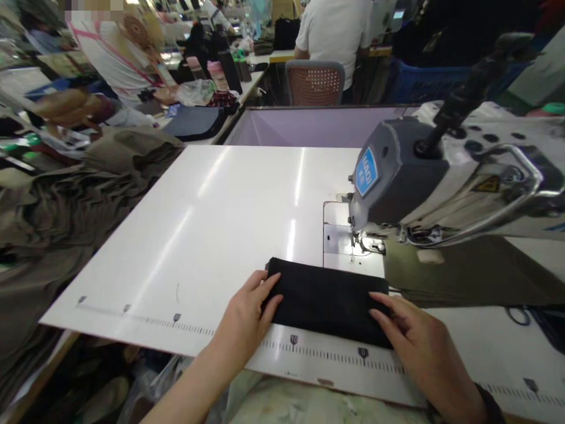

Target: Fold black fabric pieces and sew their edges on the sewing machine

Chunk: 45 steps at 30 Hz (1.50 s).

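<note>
Tabletop (229,212) space takes up most of the view: one glossy white surface, with streaks of reflected light running across it. One sewing machine (397,165) reaches in from the right, its lit needle area just beyond the black cloth. To the left, one rumpled heap of olive fabric (48,212) borders the white surface. Beneath the machine's arm, on the right, lies flat olive cloth (477,271); its layers cannot be counted from here.

One black cloth (326,303), a long rectangle, lies flat on the near part of the surface, between the two hands and slightly slanted, its right end lower. The left hand (247,306) is at its left end, thumb and index fingertip on top, a little apart. The right hand (419,330) meets the right end likewise, thumb and index finger on the upper face. Whether the remaining fingers of either hand grip from below cannot be told.

One blue label (366,171) sits on the machine's head. At the right, one dark ring (518,316) shows, perhaps a scissors handle. Smallest are the ruler markers (294,340) along the near edge: six visible, two readable, 10 and 0.
</note>
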### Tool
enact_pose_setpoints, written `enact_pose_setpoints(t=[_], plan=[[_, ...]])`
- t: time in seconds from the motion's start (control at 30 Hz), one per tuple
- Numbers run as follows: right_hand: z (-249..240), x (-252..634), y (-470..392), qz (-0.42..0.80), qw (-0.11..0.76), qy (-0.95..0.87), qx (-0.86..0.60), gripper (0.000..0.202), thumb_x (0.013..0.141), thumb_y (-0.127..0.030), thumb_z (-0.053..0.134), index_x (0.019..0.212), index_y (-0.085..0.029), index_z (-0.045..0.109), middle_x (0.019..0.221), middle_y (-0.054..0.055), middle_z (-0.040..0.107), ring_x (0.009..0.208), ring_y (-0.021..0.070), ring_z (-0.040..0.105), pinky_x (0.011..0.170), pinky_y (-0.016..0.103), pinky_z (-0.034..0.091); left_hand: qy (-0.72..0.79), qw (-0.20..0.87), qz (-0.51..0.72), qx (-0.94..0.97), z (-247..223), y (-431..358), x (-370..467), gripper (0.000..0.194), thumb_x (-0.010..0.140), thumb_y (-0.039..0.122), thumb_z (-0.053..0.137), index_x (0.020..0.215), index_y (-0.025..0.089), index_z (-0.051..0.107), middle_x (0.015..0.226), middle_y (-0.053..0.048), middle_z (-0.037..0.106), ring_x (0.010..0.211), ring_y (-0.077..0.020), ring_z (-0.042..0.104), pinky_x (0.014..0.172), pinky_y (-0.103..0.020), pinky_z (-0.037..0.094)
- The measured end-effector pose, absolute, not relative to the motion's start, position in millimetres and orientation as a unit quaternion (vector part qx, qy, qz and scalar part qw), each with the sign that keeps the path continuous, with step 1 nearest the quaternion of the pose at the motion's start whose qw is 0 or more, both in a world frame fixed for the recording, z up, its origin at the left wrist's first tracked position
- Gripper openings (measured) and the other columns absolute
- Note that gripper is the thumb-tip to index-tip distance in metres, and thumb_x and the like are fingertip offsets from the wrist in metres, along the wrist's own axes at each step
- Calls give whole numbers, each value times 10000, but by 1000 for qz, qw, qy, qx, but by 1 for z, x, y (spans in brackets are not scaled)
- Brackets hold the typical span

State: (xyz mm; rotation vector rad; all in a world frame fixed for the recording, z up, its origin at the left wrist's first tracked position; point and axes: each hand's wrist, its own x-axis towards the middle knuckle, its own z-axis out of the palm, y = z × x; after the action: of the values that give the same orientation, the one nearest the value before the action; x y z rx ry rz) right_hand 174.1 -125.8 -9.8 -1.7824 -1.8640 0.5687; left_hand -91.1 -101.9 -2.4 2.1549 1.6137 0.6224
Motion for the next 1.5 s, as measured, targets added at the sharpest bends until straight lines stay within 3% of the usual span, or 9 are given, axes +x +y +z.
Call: enact_pose_setpoints(t=[0.33, 0.7, 0.87, 1.0, 1.1, 1.17, 1.23, 1.37, 1.5], plan=[[-21, 181, -129, 134, 214, -717, -650, 374, 786, -481, 413, 913, -213, 639, 787, 38, 676, 592, 172, 630, 462, 240, 489, 623, 215, 164, 734, 7, -104, -87, 279, 769, 152, 504, 1044, 140, 553, 947, -64, 496, 747, -152, 569, 710, -309, 521], [-31, 191, -127, 117, 186, -730, -647, 433, 766, -552, 389, 906, -236, 649, 765, 54, 676, 549, 204, 627, 399, 277, 477, 641, 250, 155, 709, 13, -105, -86, 299, 755, 142, 562, 1054, 138, 543, 950, -50, 479, 789, -148, 551, 752, -299, 502], [-31, 191, -126, 107, 171, -740, -642, 452, 778, -555, 377, 915, -213, 637, 700, 49, 666, 472, 183, 598, 346, 267, 442, 657, 223, 137, 707, 11, -103, -85, 271, 761, 185, 582, 1028, 145, 555, 933, -39, 478, 720, -136, 555, 704, -295, 514], [-24, 183, -125, 70, 170, -758, -626, 464, 813, -544, 324, 888, -201, 627, 707, 40, 654, 497, 168, 596, 418, 277, 477, 635, 143, 104, 752, 11, -100, -83, 169, 796, 190, 536, 947, 124, 571, 947, -77, 487, 767, -179, 546, 678, -335, 509], [-13, 174, -124, 12, 135, -775, -617, 466, 846, -512, 267, 894, -202, 611, 793, 45, 636, 551, 175, 598, 431, 299, 474, 541, 80, 108, 830, 16, -95, -81, 178, 846, 134, 422, 968, 98, 546, 1118, -142, 468, 1014, -245, 473, 820, -394, 451], [-6, 168, -122, -25, 110, -783, -612, 459, 864, -462, 244, 887, -186, 609, 780, 58, 608, 547, 178, 579, 430, 310, 464, 441, 83, 97, 888, 19, -91, -80, 247, 872, 108, 337, 1038, 101, 518, 1207, -138, 443, 1111, -228, 418, 906, -380, 394], [0, 163, -119, -56, 113, -798, -589, 420, 872, -380, 264, 902, -144, 611, 826, 98, 593, 656, 200, 586, 536, 335, 488, 372, 100, 62, 921, 22, -86, -77, 285, 868, 83, 316, 1084, 101, 502, 1213, -118, 465, 1127, -196, 417, 948, -336, 356], [0, 155, -112, -84, 139, -862, -481, 347, 842, -138, 295, 1032, -154, 585, 1184, 124, 504, 1070, 238, 468, 854, 423, 406, 392, 92, -8, 915, 27, -82, -62, 340, 806, 58, 385, 1132, 91, 477, 1087, -106, 544, 993, -202, 503, 858, -323, 411], [-6, 150, -110, -86, 126, -907, -393, 412, 786, -5, 270, 1020, -115, 591, 1121, 111, 568, 1038, 187, 501, 892, 368, 392, 456, 54, -19, 888, 32, -86, -40, 305, 838, 238, 422, 1117, 136, 493, 937, -102, 548, 836, -250, 524, 677, -377, 449]])
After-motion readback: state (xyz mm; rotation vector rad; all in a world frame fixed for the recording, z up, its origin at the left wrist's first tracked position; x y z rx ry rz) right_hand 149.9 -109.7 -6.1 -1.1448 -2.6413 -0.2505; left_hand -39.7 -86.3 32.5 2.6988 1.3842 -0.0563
